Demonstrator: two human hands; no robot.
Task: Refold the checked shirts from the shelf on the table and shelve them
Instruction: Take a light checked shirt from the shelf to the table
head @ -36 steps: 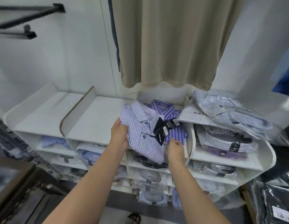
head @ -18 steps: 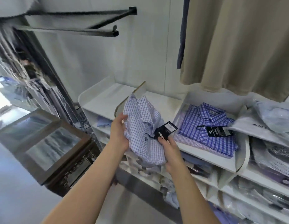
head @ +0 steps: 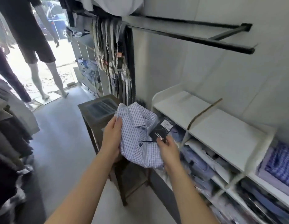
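A folded white shirt with a fine blue check (head: 137, 135) hangs in the air between my hands, left of the white shelf unit (head: 221, 126). My left hand (head: 112, 136) grips its left edge. At its right edge my right hand (head: 168, 147) holds the shirt together with its black hang tag (head: 161, 129). A darker blue checked shirt (head: 281, 164) lies on the shelf at the far right. The small dark table with a glass top (head: 100, 109) stands just beyond the held shirt.
Bagged shirts fill the lower shelf compartments (head: 205, 167). A black wall rail (head: 197, 38) runs above the shelf. Belts or ties hang on a rack (head: 114, 50). Mannequin legs (head: 43, 73) stand by the bright doorway. Dark clothes hang at the left (head: 8, 126).
Both hands lifted the light checked shirt off the top shelf and carried it left. My view swung left with it, towards the small table and the doorway.
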